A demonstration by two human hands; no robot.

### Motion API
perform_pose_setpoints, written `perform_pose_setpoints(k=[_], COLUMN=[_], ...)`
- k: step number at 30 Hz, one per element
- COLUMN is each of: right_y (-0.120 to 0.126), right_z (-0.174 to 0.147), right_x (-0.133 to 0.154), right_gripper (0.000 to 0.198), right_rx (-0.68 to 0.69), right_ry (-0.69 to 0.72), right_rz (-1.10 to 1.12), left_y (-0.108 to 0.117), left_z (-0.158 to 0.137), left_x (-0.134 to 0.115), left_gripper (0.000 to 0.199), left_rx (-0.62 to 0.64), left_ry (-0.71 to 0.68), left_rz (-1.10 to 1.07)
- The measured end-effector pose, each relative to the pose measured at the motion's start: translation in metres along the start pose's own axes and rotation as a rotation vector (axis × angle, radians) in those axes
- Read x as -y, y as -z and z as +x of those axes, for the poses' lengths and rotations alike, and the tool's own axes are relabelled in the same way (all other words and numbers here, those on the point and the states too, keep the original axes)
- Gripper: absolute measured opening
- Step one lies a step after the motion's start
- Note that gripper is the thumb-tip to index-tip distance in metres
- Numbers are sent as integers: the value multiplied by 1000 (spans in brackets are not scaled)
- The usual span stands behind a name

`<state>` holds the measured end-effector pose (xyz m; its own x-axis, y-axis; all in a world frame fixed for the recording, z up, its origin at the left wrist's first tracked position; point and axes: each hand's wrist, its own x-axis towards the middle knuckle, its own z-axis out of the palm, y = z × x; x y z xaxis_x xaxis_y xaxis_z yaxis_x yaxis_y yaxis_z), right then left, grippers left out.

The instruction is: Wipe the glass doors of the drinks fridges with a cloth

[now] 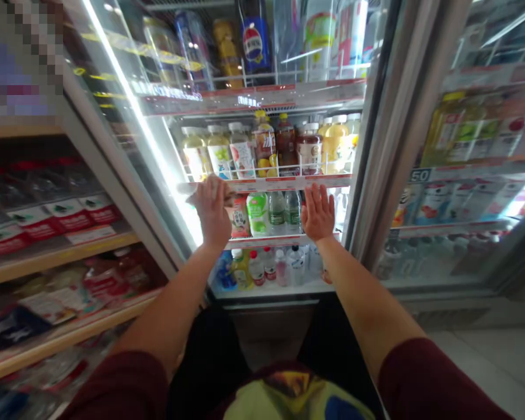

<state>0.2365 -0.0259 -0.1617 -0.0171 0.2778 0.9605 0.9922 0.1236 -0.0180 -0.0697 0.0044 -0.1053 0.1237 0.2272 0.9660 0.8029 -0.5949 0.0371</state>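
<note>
One cloth (230, 196) under the left grip (213, 210), held by bent fingers — right grip (318, 214) spread, empty.

Crumpled lt. cloth (229, 197) btwn L hand (212, 210) & glass dr. (266, 166)

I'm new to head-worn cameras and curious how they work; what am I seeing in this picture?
There is no machine here: one camera, worn on a person's head, looks forward and down past their own bare hands. In front is a glass-fronted drinks cooler, with bottles standing on its lit shelves. The left hand is closed on what looks like a cloth. The right hand is open and holds nothing visible; whether it touches the glass is hard to tell.
</note>
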Motion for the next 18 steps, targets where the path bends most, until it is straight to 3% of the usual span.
perform_pose_setpoints(k=[3, 9, 12, 15, 18], right_y=[0, 0, 0, 0, -2], right_z=[0, -1, 0, 0, -1], right_x=[0, 0, 0, 0, -1], right_gripper=[53, 53, 52, 52, 53], right_rx=[19, 2, -48, -97, -79], right_ry=[-12, -1, 27, 57, 50], right_rz=[13, 0, -32, -43, -21], left_y=[-1, 5, -3, -10, -10], left_z=[2, 56, 36, 12, 23], left_x=[-6, -2, -23, -42, -44], left_gripper=[55, 61, 63, 58, 56], left_rx=[73, -15, -3, 131, 169], left_ry=[-51, -38, -66, -150, -215], left_rz=[-4, -14, -32, -33, -17])
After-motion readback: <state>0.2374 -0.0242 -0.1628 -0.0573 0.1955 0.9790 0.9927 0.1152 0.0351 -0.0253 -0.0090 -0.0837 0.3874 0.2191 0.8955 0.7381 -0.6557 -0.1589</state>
